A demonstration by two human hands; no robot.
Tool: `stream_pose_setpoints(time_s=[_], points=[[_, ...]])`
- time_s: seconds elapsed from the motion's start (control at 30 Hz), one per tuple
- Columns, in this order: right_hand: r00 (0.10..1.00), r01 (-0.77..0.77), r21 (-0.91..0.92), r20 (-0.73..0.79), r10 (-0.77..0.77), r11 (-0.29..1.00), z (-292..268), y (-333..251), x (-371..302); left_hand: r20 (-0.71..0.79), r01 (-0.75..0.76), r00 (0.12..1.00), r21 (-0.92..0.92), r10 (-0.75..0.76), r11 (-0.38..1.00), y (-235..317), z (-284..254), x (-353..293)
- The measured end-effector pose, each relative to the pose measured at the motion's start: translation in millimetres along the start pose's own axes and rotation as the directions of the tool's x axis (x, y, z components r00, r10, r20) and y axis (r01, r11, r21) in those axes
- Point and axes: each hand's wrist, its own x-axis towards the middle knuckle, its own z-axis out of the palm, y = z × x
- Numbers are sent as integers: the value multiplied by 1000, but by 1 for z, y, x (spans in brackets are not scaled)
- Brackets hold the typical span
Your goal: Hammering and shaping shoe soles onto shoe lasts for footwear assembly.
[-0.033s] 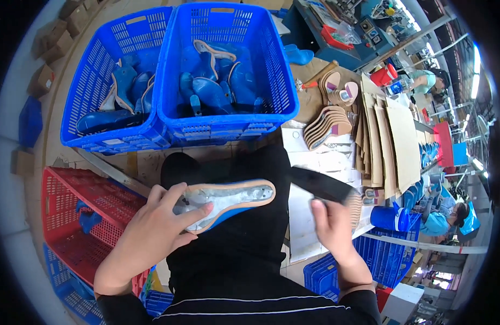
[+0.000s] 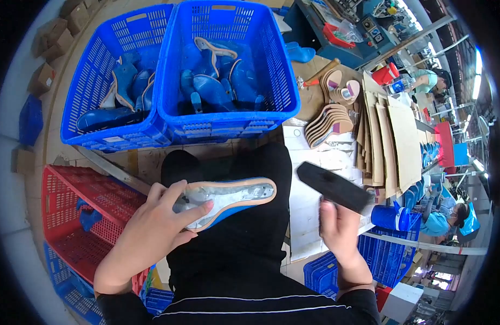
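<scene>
Over my lap, my left hand (image 2: 158, 222) grips the heel-wide end of a blue shoe last (image 2: 231, 210), lying sole up. Its sole face has a tan insole rim around a shiny grey plate, and the narrow end points right. My thumb presses on the plate while the fingers wrap the far edge. To the right, my right hand (image 2: 339, 227) is closed on a long black block-like tool (image 2: 334, 187), raised over the table edge and apart from the last. How the tool's grip looks is hidden by my fingers.
Two blue crates (image 2: 228, 122) of blue lasts stand ahead. A red crate (image 2: 71, 211) is at left. On the right table (image 2: 307, 216) lie stacked insoles (image 2: 330, 123), cardboard sheets (image 2: 404, 146) and a blue jug (image 2: 388, 216). Other people (image 2: 450, 214) sit far right.
My right hand has moved slightly right and toward me with the black tool, which shows more sharply. The left hand and the last have hardly moved.
</scene>
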Motion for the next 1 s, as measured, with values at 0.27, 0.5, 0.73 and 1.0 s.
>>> stream_pose_setpoints(time_s=[0.27, 0.5, 0.73, 1.0], points=[[929, -38, -153, 358, 91, 988, 30, 9, 13, -41, -20, 999, 45, 22, 999, 4, 7, -3], [966, 257, 63, 23, -259, 964, 4, -17, 4, 1, -11, 1000, 25, 11, 1000, -1, 0, 0], [974, 40, -130, 226, -10, 991, 21, 8, 9, 18, 1, 1000, 17, -2, 1000, -2, 3, 1], [941, 28, -263, 334, 64, 964, 23, -8, 9, -1, -44, 999, 46, 44, 998, -1, 1, 0]])
